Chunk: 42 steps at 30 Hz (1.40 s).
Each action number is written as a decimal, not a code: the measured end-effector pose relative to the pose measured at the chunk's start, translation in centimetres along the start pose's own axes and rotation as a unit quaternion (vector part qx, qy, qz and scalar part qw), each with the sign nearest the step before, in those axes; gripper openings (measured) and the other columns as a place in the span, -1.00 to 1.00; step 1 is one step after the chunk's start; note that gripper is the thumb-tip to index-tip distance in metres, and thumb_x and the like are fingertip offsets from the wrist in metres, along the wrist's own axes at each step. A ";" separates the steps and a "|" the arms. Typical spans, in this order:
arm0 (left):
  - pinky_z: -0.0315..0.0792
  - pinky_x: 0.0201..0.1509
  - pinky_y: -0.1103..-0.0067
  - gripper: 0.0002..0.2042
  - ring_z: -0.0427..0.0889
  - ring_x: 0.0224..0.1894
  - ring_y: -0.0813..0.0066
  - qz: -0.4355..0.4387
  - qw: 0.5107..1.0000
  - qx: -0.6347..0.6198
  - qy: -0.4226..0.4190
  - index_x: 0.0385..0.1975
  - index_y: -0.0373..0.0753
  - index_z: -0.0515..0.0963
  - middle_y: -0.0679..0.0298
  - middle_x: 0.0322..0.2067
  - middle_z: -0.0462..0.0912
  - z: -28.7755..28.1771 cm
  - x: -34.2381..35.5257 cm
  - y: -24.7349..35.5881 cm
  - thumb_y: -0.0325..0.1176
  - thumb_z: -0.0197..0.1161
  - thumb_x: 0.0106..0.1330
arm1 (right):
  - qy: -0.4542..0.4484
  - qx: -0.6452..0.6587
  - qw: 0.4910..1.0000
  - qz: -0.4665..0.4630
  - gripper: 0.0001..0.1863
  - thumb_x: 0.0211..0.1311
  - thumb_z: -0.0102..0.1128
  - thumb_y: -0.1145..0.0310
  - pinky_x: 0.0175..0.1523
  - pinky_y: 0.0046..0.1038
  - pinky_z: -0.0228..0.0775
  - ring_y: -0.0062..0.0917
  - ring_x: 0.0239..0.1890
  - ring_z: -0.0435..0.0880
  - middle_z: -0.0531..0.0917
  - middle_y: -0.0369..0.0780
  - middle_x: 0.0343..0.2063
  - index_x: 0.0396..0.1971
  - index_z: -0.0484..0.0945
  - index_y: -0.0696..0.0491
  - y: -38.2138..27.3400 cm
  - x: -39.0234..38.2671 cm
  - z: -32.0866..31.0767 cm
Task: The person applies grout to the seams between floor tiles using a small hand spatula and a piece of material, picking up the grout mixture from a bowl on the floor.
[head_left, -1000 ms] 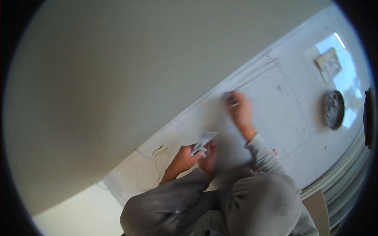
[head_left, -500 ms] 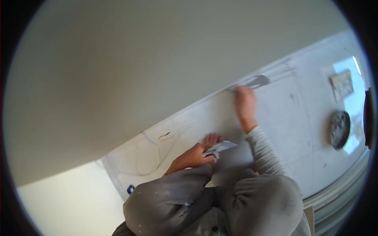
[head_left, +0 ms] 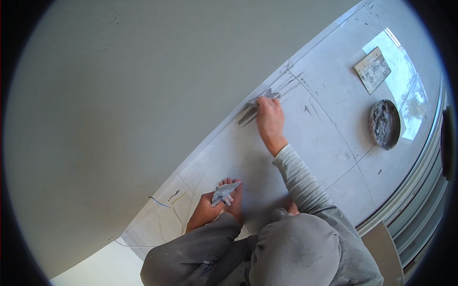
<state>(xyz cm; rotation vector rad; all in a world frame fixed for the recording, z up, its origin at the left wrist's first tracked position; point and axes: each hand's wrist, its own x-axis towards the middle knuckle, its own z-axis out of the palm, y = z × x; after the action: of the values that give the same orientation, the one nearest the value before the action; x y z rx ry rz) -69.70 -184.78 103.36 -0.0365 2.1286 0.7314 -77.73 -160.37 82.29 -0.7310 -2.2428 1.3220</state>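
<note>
My right hand [head_left: 271,121] reaches to the joint between wall and floor, fingers closed on a thin grey scraper [head_left: 253,103], most of it hidden by the fingers. Wet grey filler [head_left: 271,94] lies beside the fingertips, and dark streaks [head_left: 247,116] of it run along the floor edge. My left hand [head_left: 208,209] rests low by my bare foot [head_left: 234,206], closed around a putty knife [head_left: 225,191] whose triangular blade is smeared with grey filler.
On the tiled floor to the right stand a round bowl [head_left: 384,125] of grey paste and a wide paste-covered spatula [head_left: 372,70]. Loose wires [head_left: 174,204] come out near the wall at lower left. A grey wall [head_left: 124,105] fills the upper left. Metal door tracks [head_left: 415,209] border the right.
The view has turned and shifted. My right hand has moved left along the wall base, where dark streaks now show. My left hand still grips the putty knife by my foot.
</note>
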 end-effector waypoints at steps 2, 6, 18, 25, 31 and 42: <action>0.54 0.06 0.49 -0.79 0.73 -0.17 0.44 0.013 1.000 -0.010 0.018 -0.25 -0.40 0.68 0.17 -0.31 0.79 0.3 0.3 0.3 -0.62 0.08 0.27 | -0.075 0.001 0.997 -0.002 -0.82 0.14 0.17 0.63 -0.04 -0.20 0.51 -0.14 -0.14 0.62 0.69 -0.12 -0.32 -0.26 0.60 0.10 -0.6 -1.4 0.6; 0.54 0.09 0.48 -0.80 0.74 -0.13 0.42 0.053 0.999 0.002 -0.009 -0.27 -0.38 0.68 0.17 -0.26 0.79 1.1 1.9 0.4 -0.65 0.09 0.26 | -0.134 0.076 0.988 -0.024 -0.77 0.13 0.19 0.64 -0.05 -0.17 0.52 -0.10 -0.18 0.62 0.67 -0.10 -0.33 -0.20 0.61 0.07 -0.3 -2.5 0.3; 0.55 0.07 0.50 -0.80 0.75 -0.12 0.41 0.079 0.996 0.033 -0.018 -0.23 -0.37 0.67 0.16 -0.25 0.79 0.6 4.4 -1.3 -0.64 0.10 0.27 | -0.002 -0.046 0.999 -0.017 -0.74 0.12 0.08 0.71 -0.08 -0.12 0.44 -0.06 -0.19 0.57 0.64 -0.01 -0.39 -0.17 0.49 0.17 5.6 6.3 -3.3; 0.56 0.02 0.48 -0.79 0.75 -0.15 0.42 0.097 0.994 0.029 -0.038 -0.22 -0.37 0.68 0.15 -0.26 0.79 2.2 5.0 -0.3 -0.62 0.10 0.28 | -0.070 0.035 0.996 -0.043 -0.80 0.10 0.04 0.67 -0.03 -0.18 0.38 -0.10 -0.27 0.55 0.59 -0.03 -0.45 -0.25 0.40 0.15 1.8 0.5 -0.1; 0.56 -0.01 0.48 -0.80 0.75 -0.15 0.40 0.065 0.996 0.029 -0.052 -0.22 -0.37 0.68 0.15 -0.26 0.79 4.5 4.1 1.8 -0.61 0.11 0.28 | -0.189 0.123 0.973 -0.036 -0.79 0.12 0.09 0.64 0.01 -0.19 0.47 -0.09 -0.21 0.59 0.62 -0.03 -0.41 -0.22 0.44 0.15 -2.9 -5.8 0.2; 0.56 0.04 0.49 -0.80 0.74 -0.14 0.42 0.104 0.993 -0.008 -0.048 -0.23 -0.36 0.69 0.16 -0.28 0.78 2.9 5.9 -0.3 -0.65 0.12 0.27 | 0.046 -0.008 0.999 -0.014 -0.79 0.12 0.05 0.67 -0.05 -0.19 0.46 -0.10 -0.20 0.54 0.61 -0.06 -0.38 -0.23 0.45 0.15 6.3 5.8 -4.7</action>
<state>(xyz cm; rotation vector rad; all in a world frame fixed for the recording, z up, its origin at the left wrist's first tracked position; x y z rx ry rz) -71.19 -182.24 97.52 0.2098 2.0539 0.8548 -77.91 -151.00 79.37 -0.7474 -2.1852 1.2347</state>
